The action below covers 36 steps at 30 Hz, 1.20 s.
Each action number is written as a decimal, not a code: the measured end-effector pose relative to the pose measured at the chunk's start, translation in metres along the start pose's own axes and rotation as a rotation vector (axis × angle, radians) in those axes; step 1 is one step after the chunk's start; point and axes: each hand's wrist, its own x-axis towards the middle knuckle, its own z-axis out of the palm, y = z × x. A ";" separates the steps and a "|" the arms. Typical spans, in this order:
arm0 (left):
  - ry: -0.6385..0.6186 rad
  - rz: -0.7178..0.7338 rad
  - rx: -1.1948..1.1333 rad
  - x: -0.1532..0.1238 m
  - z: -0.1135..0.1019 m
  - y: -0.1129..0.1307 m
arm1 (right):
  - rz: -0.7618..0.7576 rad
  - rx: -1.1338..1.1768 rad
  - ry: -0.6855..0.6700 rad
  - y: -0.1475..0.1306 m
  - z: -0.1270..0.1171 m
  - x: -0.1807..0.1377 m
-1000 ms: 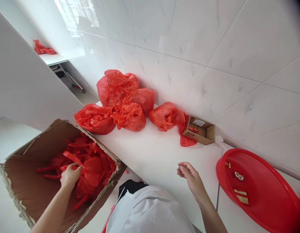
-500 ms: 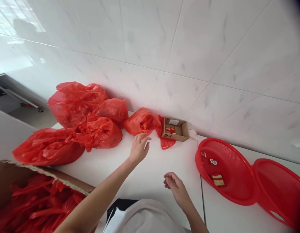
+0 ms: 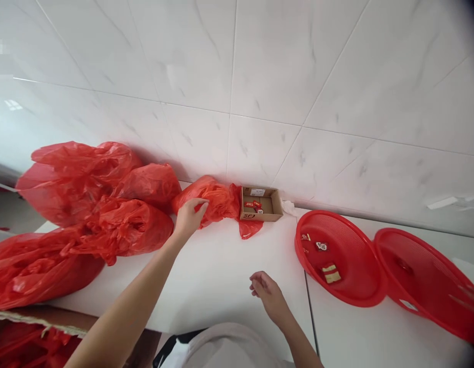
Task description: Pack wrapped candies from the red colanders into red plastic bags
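Observation:
My left hand (image 3: 188, 217) reaches across the white counter (image 3: 221, 276) and closes its fingers on a red plastic bag (image 3: 217, 200) lying against the tiled wall. That bag lies beside a small open cardboard box (image 3: 262, 203) with small red items inside. My right hand (image 3: 268, 294) hovers low over the counter near its front edge, fingers loosely curled, holding nothing.
Several full red plastic bags (image 3: 98, 204) are piled at the left of the counter. Two red round mesh baskets (image 3: 338, 255) (image 3: 428, 281) sit at the right, one holding a few small packets. A cardboard carton's rim (image 3: 37, 319) with red bags shows at bottom left.
My left hand left the carton, reached over the counter and closed on the red bag by the small box. The view swung right. My right hand stayed low.

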 end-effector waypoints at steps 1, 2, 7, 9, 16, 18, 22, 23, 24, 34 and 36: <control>0.028 -0.024 -0.072 -0.014 -0.005 0.004 | -0.026 0.006 0.007 -0.006 0.001 0.001; 0.045 -0.056 -0.147 -0.030 -0.007 0.007 | -0.052 0.011 0.032 -0.014 0.003 0.002; -0.090 -0.267 -0.522 -0.127 0.018 0.006 | -0.136 0.113 0.147 -0.049 0.017 -0.004; -0.154 -0.354 -0.633 -0.161 0.034 0.001 | -0.180 0.134 0.048 -0.054 0.022 -0.010; -0.168 -0.506 -0.755 -0.185 0.036 -0.023 | -0.210 0.120 0.242 -0.032 0.001 -0.022; -0.137 -0.488 -0.758 -0.175 0.030 -0.028 | -0.231 0.179 0.337 -0.029 -0.011 -0.024; -0.097 -0.435 -0.770 -0.158 0.026 -0.027 | -0.257 0.285 0.412 -0.032 -0.027 -0.026; -0.090 -0.424 -0.775 -0.155 0.026 -0.026 | -0.257 0.329 0.426 -0.033 -0.031 -0.027; -0.079 -0.416 -0.779 -0.151 0.026 -0.025 | -0.257 0.378 0.455 -0.035 -0.035 -0.027; -0.049 -0.365 -0.831 -0.132 0.006 -0.013 | -0.119 0.379 0.450 -0.037 -0.072 -0.035; -0.163 -0.382 -0.815 -0.146 0.019 0.000 | -0.060 0.278 0.280 -0.037 -0.042 -0.033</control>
